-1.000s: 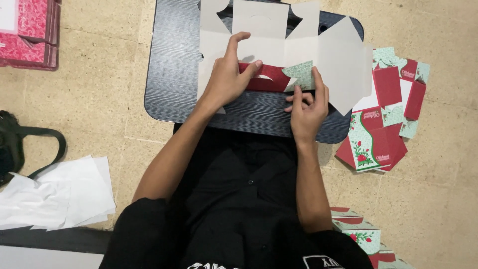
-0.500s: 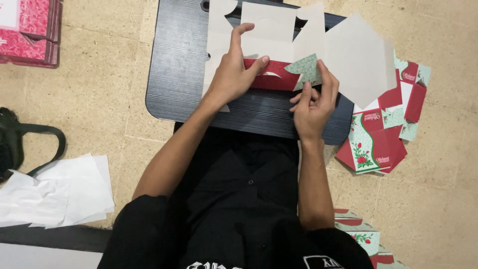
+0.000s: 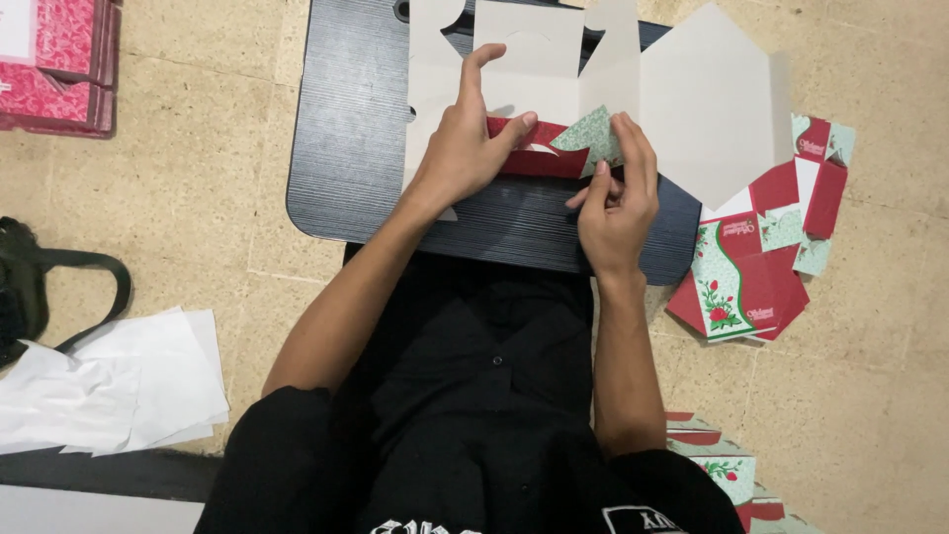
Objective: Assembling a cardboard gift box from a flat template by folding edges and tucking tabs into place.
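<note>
A flat cardboard box blank (image 3: 692, 109), white on its inner side, lies spread over a small black board (image 3: 356, 148) above my lap. Its near edge is folded up, showing a red flap (image 3: 539, 158) and a pale green patterned flap (image 3: 591, 133). My left hand (image 3: 470, 148) presses flat on the blank, thumb on the red flap and index finger pointing away. My right hand (image 3: 615, 188) pinches the green flap at the fold between thumb and fingers.
A pile of flat red, green and white printed blanks (image 3: 761, 257) lies on the tiled floor at right, more by my right knee (image 3: 727, 465). White paper sheets (image 3: 109, 381) and a dark bag strap (image 3: 59, 287) sit at left, pink boxes (image 3: 54, 59) top left.
My right hand has lifted the green flap up from lying flat and moved slightly up the board. My left hand has stayed pressed on the blank.
</note>
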